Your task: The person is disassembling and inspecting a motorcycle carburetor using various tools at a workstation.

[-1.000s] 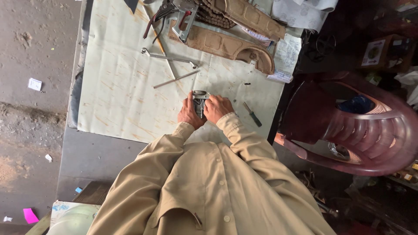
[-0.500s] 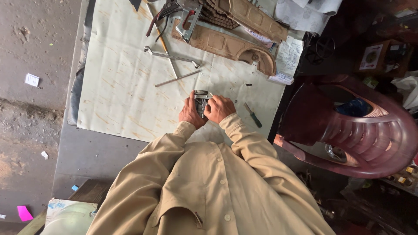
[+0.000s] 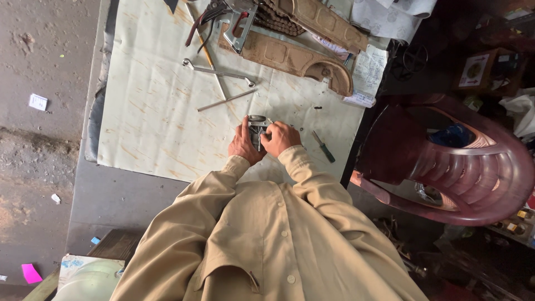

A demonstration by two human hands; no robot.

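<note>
Head view: the left hand (image 3: 243,144) and right hand (image 3: 281,137) both close their grip on a small metal part (image 3: 257,126) over the paper-covered table (image 3: 150,128). A green-handled screwdriver (image 3: 324,147) lies just right; a spanner (image 3: 218,72) and rod (image 3: 227,100) lie farther off. No container's contents show.

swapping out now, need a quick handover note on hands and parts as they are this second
Left hand: grip on the small metal part, held above the sheet.
Right hand: grip on the same part from the other side, fingers working on it.
Nearby: screwdriver right of the hands, rod and wrench beyond them, two brown covers at the far edge.
Done or left: cannot tell; the part is in hand, not set down.
</note>
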